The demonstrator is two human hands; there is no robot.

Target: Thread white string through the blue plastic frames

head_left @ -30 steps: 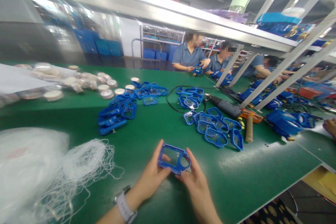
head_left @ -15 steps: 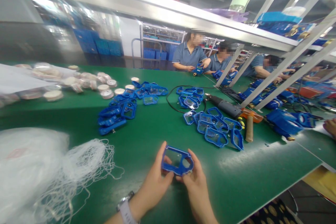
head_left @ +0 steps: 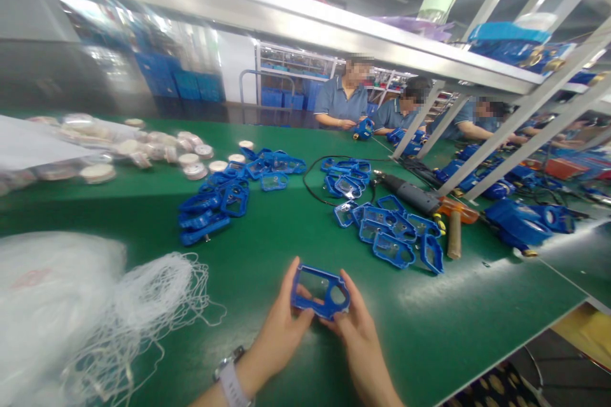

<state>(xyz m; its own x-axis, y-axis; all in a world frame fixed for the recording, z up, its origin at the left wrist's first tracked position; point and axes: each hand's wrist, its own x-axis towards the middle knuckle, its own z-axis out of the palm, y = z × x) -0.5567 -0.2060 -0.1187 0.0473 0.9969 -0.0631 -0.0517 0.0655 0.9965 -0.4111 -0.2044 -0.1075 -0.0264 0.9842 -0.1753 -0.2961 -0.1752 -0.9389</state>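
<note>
A blue plastic frame (head_left: 312, 310) with a clear window and a round opening at its right end is held above the green table. My left hand (head_left: 285, 324) grips its left end, thumb along the near edge. On the right end my right hand (head_left: 356, 324) is closed, with its thumb at the near corner beside the round opening. Beyond my hands, similar blue frames lie in a pile to the left (head_left: 210, 203) and another pile to the right (head_left: 389, 235).
White string (head_left: 157, 292) and a clear plastic bag (head_left: 52, 305) lie at left, with several white rolls (head_left: 98, 173) behind. A heat gun (head_left: 410, 194), a wooden handle (head_left: 455, 235) and blue housings (head_left: 518, 219) are at right. Co-workers (head_left: 341, 102) sit across the table under a metal shelf (head_left: 286, 9).
Both my hands and the blue frame have shifted very slightly left. Across the table, a co-worker's hand has moved and the blue unit there has turned.
</note>
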